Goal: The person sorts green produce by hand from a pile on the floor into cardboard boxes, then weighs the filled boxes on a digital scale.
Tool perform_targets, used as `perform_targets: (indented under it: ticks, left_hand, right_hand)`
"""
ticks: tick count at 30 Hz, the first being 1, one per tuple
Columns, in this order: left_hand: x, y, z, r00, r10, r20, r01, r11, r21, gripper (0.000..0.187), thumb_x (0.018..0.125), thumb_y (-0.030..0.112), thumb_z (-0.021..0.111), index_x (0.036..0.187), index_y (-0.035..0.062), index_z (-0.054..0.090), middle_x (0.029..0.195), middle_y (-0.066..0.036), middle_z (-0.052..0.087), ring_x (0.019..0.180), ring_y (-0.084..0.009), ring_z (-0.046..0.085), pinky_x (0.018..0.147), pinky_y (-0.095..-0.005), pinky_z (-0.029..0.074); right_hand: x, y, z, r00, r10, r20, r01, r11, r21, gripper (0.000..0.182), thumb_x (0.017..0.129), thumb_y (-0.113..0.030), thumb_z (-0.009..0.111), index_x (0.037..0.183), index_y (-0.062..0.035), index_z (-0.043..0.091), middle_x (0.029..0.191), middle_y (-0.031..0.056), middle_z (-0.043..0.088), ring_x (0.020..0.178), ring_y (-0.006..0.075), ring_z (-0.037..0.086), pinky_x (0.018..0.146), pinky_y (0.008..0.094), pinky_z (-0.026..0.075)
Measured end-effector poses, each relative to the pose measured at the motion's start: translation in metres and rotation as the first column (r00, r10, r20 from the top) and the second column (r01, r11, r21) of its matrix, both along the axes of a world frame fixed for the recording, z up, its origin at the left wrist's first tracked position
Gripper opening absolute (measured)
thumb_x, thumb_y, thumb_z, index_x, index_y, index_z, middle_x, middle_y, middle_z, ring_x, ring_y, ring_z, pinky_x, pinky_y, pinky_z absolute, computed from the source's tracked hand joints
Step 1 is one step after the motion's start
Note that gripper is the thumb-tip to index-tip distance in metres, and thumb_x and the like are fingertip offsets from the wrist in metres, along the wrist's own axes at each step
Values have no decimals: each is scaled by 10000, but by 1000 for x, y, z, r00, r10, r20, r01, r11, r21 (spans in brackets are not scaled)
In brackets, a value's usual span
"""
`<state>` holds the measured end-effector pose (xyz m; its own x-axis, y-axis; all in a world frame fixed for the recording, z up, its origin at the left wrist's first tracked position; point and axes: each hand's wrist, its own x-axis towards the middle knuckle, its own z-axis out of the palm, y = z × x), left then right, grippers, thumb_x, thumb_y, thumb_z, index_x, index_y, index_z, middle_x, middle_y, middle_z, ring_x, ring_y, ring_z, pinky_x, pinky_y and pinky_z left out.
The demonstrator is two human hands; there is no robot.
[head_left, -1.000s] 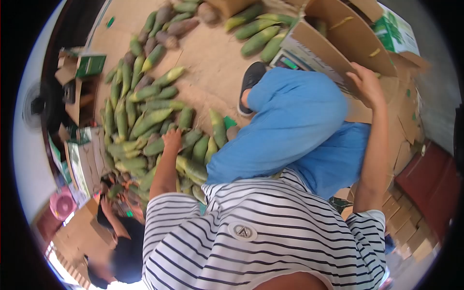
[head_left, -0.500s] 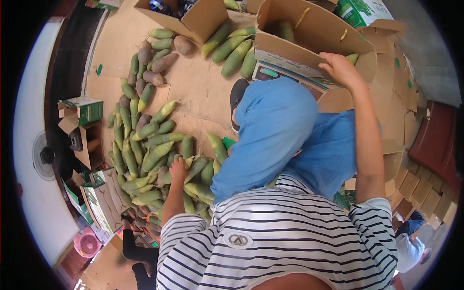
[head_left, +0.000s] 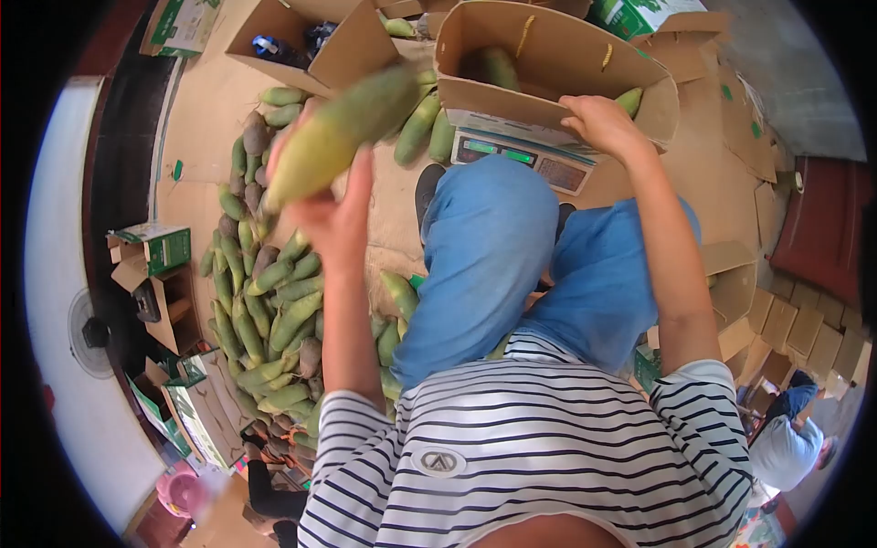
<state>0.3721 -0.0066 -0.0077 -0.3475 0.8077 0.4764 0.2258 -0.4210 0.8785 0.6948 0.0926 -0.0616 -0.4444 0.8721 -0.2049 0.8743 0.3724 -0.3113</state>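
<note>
My left hand [head_left: 331, 212] is raised in front of me, gripping a long green-and-yellow fruit [head_left: 343, 131] that tilts up to the right. My right hand [head_left: 600, 123] rests on the near wall of an open cardboard box [head_left: 548, 64] that stands on a digital scale [head_left: 521, 157]. One or two green fruits lie inside that box. A large heap of the same green fruits [head_left: 269, 292] covers the floor to my left. I am crouched in blue trousers [head_left: 512, 247] and a striped shirt.
Another open carton [head_left: 338, 46] stands behind the heap, with small green-printed boxes [head_left: 151, 251] at the left. Flattened cardboard [head_left: 786, 324] is stacked at the right. A fan [head_left: 91, 333] stands by the wall. Other people are at the bottom left and bottom right edges.
My left hand was down in the fruit heap; it has closed on one fruit and lifted it up toward the box. My right hand stayed on the box wall.
</note>
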Motion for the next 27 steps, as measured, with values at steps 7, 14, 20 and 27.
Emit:
perform_targets:
  ticks: [7,14,20,27]
  left_hand:
    - [52,45,-26,973,-228,26,228,949,-217,502,777,222,724,1142,-16,474,1119,-133,544,1023,-228,557,866,-344,465]
    - [-63,-109,-172,861,-422,-283,-37,504,-863,414,793,261,666,1091,3,538,1044,-202,606,968,-327,597,809,-381,484]
    - [-167,-249,-238,530,-688,-496,-526,192,-829,281,750,152,596,1009,50,556,948,-198,613,932,-376,583,768,-464,476]
    - [-181,-309,-308,582,-749,-318,-459,20,-888,522,777,311,637,1176,18,471,1040,-208,599,958,-387,584,801,-477,474]
  right_hand:
    - [7,3,-8,999,42,1,-42,998,38,294,829,-202,581,1076,-43,572,974,199,617,937,382,564,791,455,449]
    - [5,6,-13,998,54,-42,-54,999,5,365,861,-213,568,1177,-33,542,1078,217,591,1022,369,542,854,408,434]
    - [3,10,-28,992,57,-112,-64,996,-57,364,861,-204,563,1186,-40,547,1098,202,597,1032,347,557,869,402,441]
    - [0,5,-27,999,34,3,-33,998,-49,396,838,-302,588,1169,-84,581,1084,154,618,1015,339,572,862,423,460]
